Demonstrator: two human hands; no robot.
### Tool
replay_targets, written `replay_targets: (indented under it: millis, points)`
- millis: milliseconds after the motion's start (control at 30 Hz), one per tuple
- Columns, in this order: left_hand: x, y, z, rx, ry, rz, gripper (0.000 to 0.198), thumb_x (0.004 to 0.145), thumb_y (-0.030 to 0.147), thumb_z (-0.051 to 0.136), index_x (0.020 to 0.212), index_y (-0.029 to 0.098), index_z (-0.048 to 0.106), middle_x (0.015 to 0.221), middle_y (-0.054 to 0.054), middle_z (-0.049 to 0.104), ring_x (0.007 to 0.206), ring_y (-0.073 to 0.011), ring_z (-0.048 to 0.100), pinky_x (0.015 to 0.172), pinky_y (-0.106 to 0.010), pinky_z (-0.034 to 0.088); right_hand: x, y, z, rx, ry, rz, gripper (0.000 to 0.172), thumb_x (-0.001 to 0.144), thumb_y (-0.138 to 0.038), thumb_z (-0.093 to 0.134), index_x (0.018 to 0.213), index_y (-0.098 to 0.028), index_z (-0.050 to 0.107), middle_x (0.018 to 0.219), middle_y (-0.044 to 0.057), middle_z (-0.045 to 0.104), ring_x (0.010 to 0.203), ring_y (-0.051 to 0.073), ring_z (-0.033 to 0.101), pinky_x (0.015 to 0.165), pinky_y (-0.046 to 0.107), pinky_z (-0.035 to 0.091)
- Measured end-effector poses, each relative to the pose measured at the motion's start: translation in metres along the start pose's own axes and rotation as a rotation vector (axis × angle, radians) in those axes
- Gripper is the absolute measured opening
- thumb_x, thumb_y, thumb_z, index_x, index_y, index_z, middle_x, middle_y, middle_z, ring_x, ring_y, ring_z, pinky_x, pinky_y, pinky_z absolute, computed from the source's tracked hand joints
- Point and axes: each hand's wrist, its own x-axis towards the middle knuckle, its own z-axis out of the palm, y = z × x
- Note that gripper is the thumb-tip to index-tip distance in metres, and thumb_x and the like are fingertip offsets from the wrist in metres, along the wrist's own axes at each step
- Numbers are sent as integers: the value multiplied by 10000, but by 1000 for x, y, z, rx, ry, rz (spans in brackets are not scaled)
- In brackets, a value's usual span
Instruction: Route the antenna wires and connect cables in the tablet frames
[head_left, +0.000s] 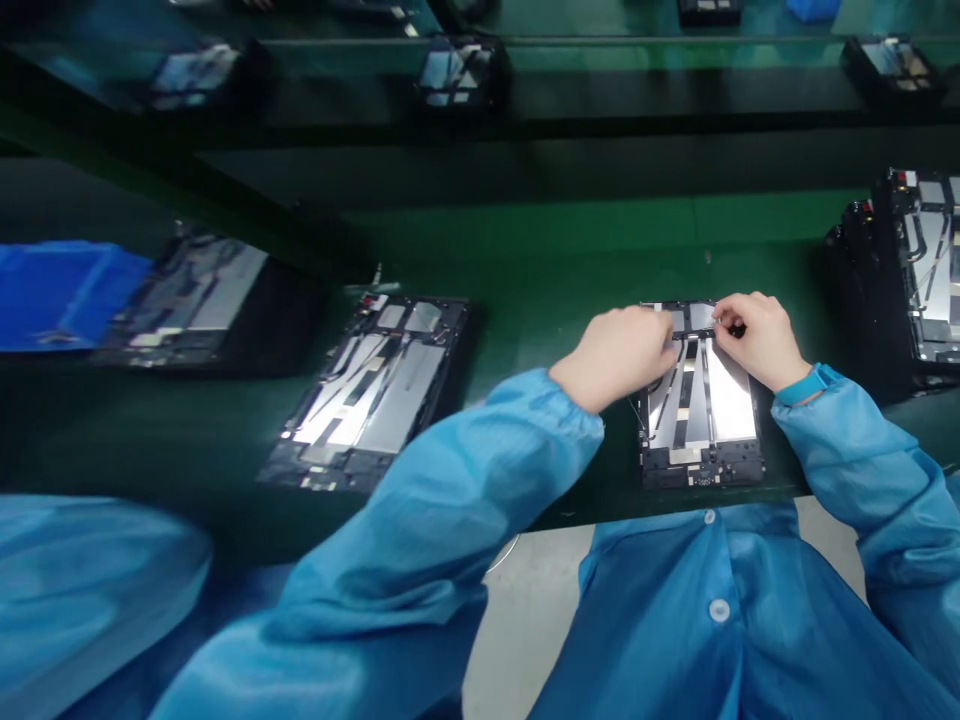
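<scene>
From afar I'm watching through one head-worn camera, which is facing forward and down past the blue coat (pixel 667 620) onto the bench (pixel 529 300), left hand (pixel 619 345) and right hand (pixel 757 338) showing near.

The left arm (pixel 435 490), in a blue sleeve, reaches long and slanting from the lower left; its left hand (pixel 624 345) is turned back up, fingers bent downward. The right arm (pixel 859 450) angles up and inward from the lower right, a blue band (pixel 804 386) around its wrist. The right hand (pixel 756 335) curls its fingers toward the thumb, near the left hand but apart.
</scene>
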Motion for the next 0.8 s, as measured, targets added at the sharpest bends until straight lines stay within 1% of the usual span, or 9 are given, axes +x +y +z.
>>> replay_targets:
  millis: [67, 167, 233, 367, 433, 500, 600, 700, 800]
  points:
    - [-5, 11, 10, -70, -12, -68, 257, 968, 297, 543, 1103, 132, 688, 1051, -156, 763, 1011, -350, 752, 810, -400, 573, 1, -2, 0, -63, -64, -67, 206, 786, -62, 616, 890, -226, 686, 748, 14, 708, 796, 226, 623, 740, 339, 366]
    - [-8, 28, 23, -87, -1, -129, 318, 945, 214, 493, 1194, 97, 653, 1100, -191, 747, 1048, -367, 751, 807, -409, 579, -3, -5, -4, -76, -121, -122, 216, 784, -57, 615, 900, -222, 692, 760, 17, 710, 805, 222, 623, 730, 334, 353]
    - [-7, 35, 27, -99, 6, -146, 355, 918, 177, 483, 1224, 83, 637, 1121, -208, 736, 1057, -379, 747, 796, -419, 581, -8, -4, -10, -17, -141, -120, 196, 781, -68, 631, 890, -220, 691, 752, 10, 706, 784, 209, 622, 732, 331, 373]
    - [-4, 37, 29, -171, 23, -199, 354, 887, 162, 492, 1202, 77, 628, 1130, -219, 727, 1058, -397, 736, 795, -446, 570, -18, 8, -16, 240, -127, 16, 103, 796, -150, 676, 869, -222, 680, 736, -10, 690, 699, 164, 601, 709, 313, 443]
    - [-3, 33, 31, -231, 43, -220, 297, 871, 154, 502, 1130, 117, 641, 1100, -191, 733, 1002, -375, 736, 781, -444, 557, -22, 16, -16, 371, -96, 126, 62, 805, -216, 696, 860, -223, 667, 726, -16, 675, 660, 147, 582, 671, 302, 455]
    - [-3, 28, 34, -313, 64, -219, 205, 844, 152, 533, 1019, 166, 638, 991, -137, 735, 892, -326, 720, 746, -422, 539, -25, 23, -14, 481, -69, 221, 103, 801, -269, 713, 867, -223, 649, 720, -22, 657, 637, 136, 568, 645, 297, 456]
    - [1, 21, 38, -370, 193, -143, 86, 806, 163, 590, 884, 195, 607, 900, -95, 686, 860, -281, 654, 785, -412, 520, -26, 31, -10, 606, -59, 309, 194, 777, -312, 740, 903, -224, 622, 735, -28, 644, 639, 128, 569, 635, 292, 465]
    - [14, 18, 42, -348, 332, 24, 72, 858, 202, 587, 904, 179, 638, 1033, -123, 669, 999, -293, 612, 920, -450, 497, -26, 34, -7, 667, -54, 351, 247, 758, -347, 761, 908, -228, 605, 745, -30, 640, 660, 131, 587, 638, 291, 474]
    - [34, 17, 42, -380, 276, 193, 146, 919, 216, 552, 933, 175, 691, 1070, -114, 680, 1029, -276, 604, 968, -442, 480, -25, 35, -7, 690, -57, 357, 282, 748, -379, 775, 907, -232, 595, 741, -33, 636, 665, 134, 597, 640, 293, 477]
